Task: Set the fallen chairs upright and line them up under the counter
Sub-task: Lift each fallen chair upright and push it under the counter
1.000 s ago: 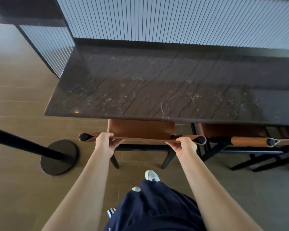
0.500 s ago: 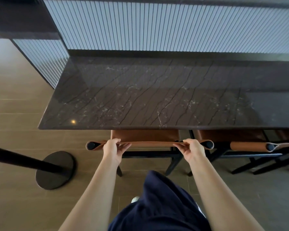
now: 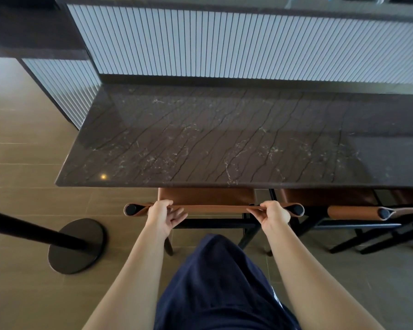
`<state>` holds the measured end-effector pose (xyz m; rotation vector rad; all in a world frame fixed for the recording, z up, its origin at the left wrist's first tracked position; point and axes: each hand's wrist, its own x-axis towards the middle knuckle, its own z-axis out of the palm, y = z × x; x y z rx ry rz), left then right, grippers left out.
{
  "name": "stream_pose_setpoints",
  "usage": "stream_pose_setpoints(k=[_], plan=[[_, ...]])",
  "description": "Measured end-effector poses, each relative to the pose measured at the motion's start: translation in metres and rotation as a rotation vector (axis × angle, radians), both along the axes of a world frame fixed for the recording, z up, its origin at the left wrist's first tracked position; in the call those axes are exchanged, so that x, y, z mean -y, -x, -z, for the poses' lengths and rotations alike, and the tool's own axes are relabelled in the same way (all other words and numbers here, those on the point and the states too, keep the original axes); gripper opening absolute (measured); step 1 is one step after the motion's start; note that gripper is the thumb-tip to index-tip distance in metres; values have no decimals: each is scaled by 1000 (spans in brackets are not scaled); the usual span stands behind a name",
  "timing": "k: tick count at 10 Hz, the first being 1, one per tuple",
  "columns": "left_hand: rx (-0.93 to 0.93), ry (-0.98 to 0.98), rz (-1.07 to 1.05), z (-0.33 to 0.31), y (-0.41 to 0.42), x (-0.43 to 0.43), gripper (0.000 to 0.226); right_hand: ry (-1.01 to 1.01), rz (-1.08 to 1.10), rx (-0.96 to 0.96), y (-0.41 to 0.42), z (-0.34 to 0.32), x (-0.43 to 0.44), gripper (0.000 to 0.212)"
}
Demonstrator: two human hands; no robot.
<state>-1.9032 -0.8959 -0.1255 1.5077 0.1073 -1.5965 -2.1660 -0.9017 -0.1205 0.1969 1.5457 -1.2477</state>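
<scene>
Dark stone worktop (image 3: 224,139) filled the head view, above a tan floor (image 3: 34,210). One brown chair (image 3: 215,208) stood upright at the worktop's near edge, its seat partly under. Its back ran left to right. The left hand (image 3: 163,216) and right hand (image 3: 273,214) both held that back, fingers wrapped on it, equally near. A second chair (image 3: 353,211) stood just beside, rightward.

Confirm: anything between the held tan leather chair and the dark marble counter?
Nothing visible. The tan leather chair is partly under the dark marble counter; neighbouring chair stands right, round black stand base left, both aside.
</scene>
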Motion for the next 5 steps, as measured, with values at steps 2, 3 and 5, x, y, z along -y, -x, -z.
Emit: stream_pose_setpoints(k=[2, 3, 5], plan=[[68, -8, 118, -16, -8, -14, 33, 22, -129, 76, 7, -6, -7, 28], [90, 28, 107, -23, -12, -27, 38, 61, -285, 145, 17, -16, -23, 19], [182, 191, -75, -32, 10, -62, 43, 211, -430, 175, 49, -31, -68, 27]])
